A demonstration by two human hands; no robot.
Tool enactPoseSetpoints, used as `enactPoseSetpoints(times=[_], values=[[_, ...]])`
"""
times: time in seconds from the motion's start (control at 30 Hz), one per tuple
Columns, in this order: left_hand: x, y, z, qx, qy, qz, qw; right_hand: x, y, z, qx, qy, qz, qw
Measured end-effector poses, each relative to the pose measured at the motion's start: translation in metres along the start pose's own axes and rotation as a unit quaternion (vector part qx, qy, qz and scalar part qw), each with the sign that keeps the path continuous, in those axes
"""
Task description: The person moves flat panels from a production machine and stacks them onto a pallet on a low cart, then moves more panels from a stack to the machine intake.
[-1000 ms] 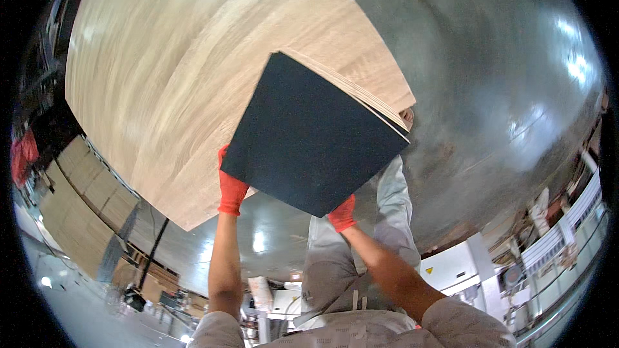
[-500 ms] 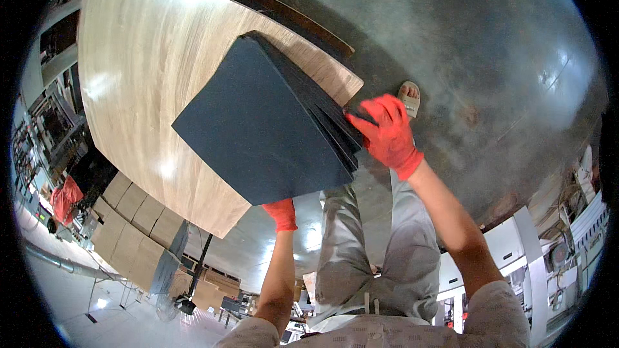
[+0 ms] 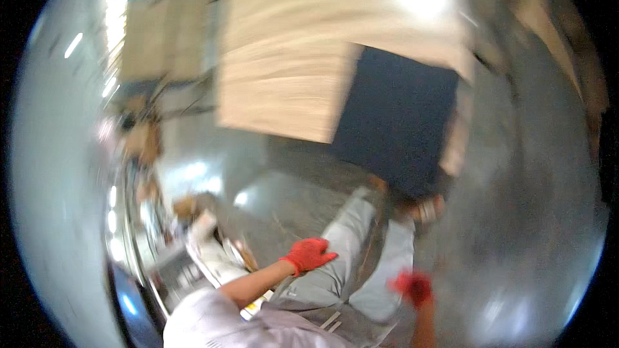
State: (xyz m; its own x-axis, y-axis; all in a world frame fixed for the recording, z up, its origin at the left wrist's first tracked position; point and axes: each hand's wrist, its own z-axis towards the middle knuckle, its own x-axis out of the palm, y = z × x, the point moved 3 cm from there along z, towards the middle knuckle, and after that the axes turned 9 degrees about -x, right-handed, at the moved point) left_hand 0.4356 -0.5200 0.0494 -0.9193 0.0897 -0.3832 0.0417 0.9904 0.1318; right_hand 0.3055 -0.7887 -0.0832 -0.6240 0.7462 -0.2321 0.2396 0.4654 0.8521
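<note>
A square stack of black sheets (image 3: 400, 113) lies on the corner of the wood-grain tabletop (image 3: 277, 84), its near part sticking out past the edge. Both my hands wear red gloves and are apart from the stack. My left hand (image 3: 308, 256) is at my grey-trousered thigh, fingers stretched out and nothing in them; whether it touches the cloth I cannot say. Over by my other leg, my right hand (image 3: 414, 285) is smeared by motion, so its fingers cannot be made out.
Cardboard boxes (image 3: 164, 35) stand beyond the table to the left. Grey floor (image 3: 516, 219) runs along the right side. Blurred equipment and white items (image 3: 209, 251) are at the lower left. A sandalled foot (image 3: 429, 208) shows just below the stack.
Both hands have let go of the black stack and drawn back toward my body. My view has turned, so the table now appears higher and farther right.
</note>
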Motion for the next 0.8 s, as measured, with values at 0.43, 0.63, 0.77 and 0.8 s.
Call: enactPoseSetpoints(times=[0.43, 0.63, 0.77, 0.8], values=[[0.109, 0.037, -0.021, 0.314, 0.207, -0.022, 0.926, 0.089, -0.01, -0.072, -0.171, 0.093, 0.01, 0.981], [0.17, -0.026, 0.043, 0.339, 0.403, 0.128, 0.84, 0.012, -0.048, -0.065, -0.008, -0.111, 0.091, 0.99], [0.178, 0.02, 0.0, 0.363, 0.4, -0.004, 0.842, -0.065, 0.009, -0.008, -0.008, -0.347, 0.034, 0.937], [0.196, 0.033, 0.021, 0.412, 0.375, -0.031, 0.83, -0.077, -0.003, 0.013, -0.035, -0.411, 0.038, 0.91]])
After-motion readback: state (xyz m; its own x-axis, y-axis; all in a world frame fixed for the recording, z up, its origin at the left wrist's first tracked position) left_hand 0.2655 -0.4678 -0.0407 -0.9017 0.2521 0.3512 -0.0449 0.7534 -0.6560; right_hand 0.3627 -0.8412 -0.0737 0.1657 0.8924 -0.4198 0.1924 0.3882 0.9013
